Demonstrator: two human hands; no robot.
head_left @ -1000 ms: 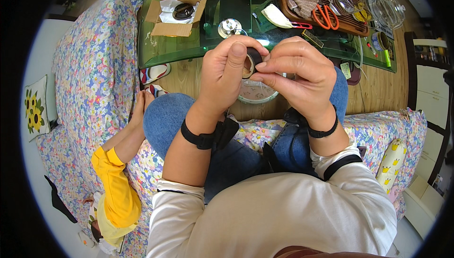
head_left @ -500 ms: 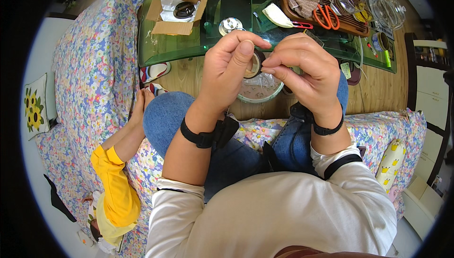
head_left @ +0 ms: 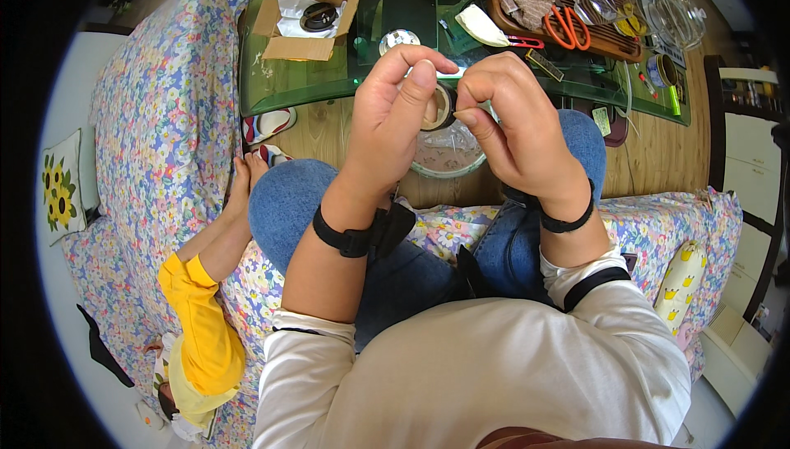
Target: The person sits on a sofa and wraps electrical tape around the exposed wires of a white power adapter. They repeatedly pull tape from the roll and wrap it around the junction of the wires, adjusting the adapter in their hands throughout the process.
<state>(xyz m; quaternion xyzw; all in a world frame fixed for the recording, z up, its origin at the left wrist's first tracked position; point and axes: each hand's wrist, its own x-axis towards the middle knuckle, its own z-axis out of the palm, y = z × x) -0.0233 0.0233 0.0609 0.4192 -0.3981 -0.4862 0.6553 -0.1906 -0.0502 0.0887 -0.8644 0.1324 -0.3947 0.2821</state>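
Note:
A roll of black tape [head_left: 450, 109] with a pale brown core is in my left hand [head_left: 385, 116], gripped between the thumb and curled fingers. The fingertips of my right hand [head_left: 520, 124] are pinched together just right of the roll. Whether a loose tape end lies between them is too small to make out. Both hands are raised above my knees, near the edge of the green glass table [head_left: 321, 102]. Below the roll, partly hidden by my hands, stands a round bin [head_left: 448, 157] with a pale rim.
On the table are an open cardboard box [head_left: 303, 47] with a black round thing, orange-handled scissors [head_left: 568, 29], a white-bladed tool [head_left: 482, 27], a brown tray [head_left: 605, 41] and glass jars [head_left: 671, 17]. Another person in a yellow sleeve [head_left: 210, 325] lies at left on the flowered sofa [head_left: 164, 103].
My right hand has shifted slightly away from the roll and its fingers are more bent. The roll has turned a little in my left hand, which stays almost in place.

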